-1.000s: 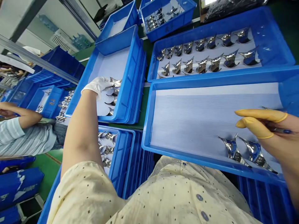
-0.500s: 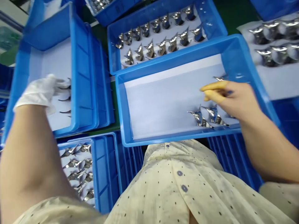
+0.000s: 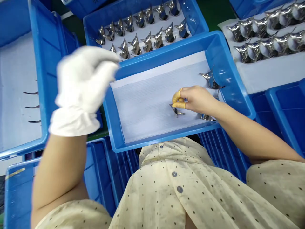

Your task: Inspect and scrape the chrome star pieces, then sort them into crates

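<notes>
The right hand (image 3: 196, 99) pinches one metal piece (image 3: 176, 111) between yellow-covered thumb and finger, the piece just below its fingertips over the tray's paper (image 3: 143, 108); other pieces lie by its wrist in this tray (image 3: 152, 144). Left of it hangs the left hand (image 3: 79, 84), white-gloved, blurred, fingers curled, whether grasping anything I cannot tell. Beyond both, a second tray (image 3: 196, 16) holds more pieces.
</notes>
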